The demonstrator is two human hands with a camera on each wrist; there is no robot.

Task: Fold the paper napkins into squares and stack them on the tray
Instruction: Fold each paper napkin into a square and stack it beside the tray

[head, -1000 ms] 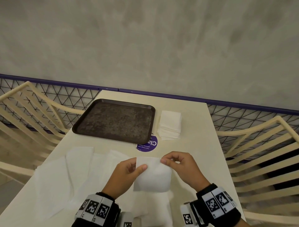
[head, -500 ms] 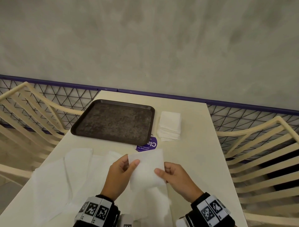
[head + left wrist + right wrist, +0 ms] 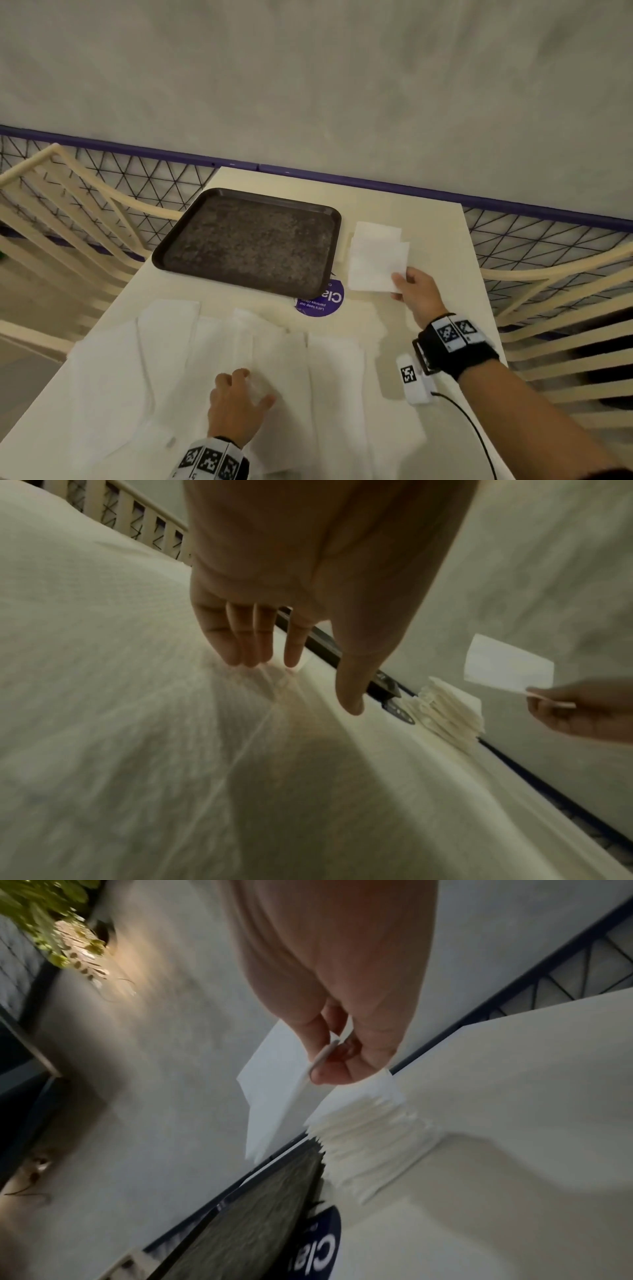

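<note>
The right hand (image 3: 416, 291) pinches a folded napkin (image 3: 375, 267) by its near corner between thumb and fingers, holding it in the air just over the stack of folded napkins (image 3: 376, 231) that sits on the bench (image 3: 445, 308) to the right of the tray (image 3: 250, 240). From the right wrist view the held square (image 3: 274, 1085) hangs clear of the stack (image 3: 369, 1137), not touching it. The dark brown tray lies flat at the far side of the bench with no napkin on it, and a round purple sticker (image 3: 322, 301) peeks out from under its near right corner.

The left hand (image 3: 236, 407) is spread, fingers fairly straight, with its fingertips (image 3: 240, 653) coming down on the unfolded napkins (image 3: 171, 370) spread over the near half of the bench; it grips nothing. Those loose sheets overlap one another and reach the near edge. Cream slatted chairs (image 3: 68, 212) stand on either side, and a grey wall (image 3: 308, 85) rises behind a purple rail (image 3: 376, 185).
</note>
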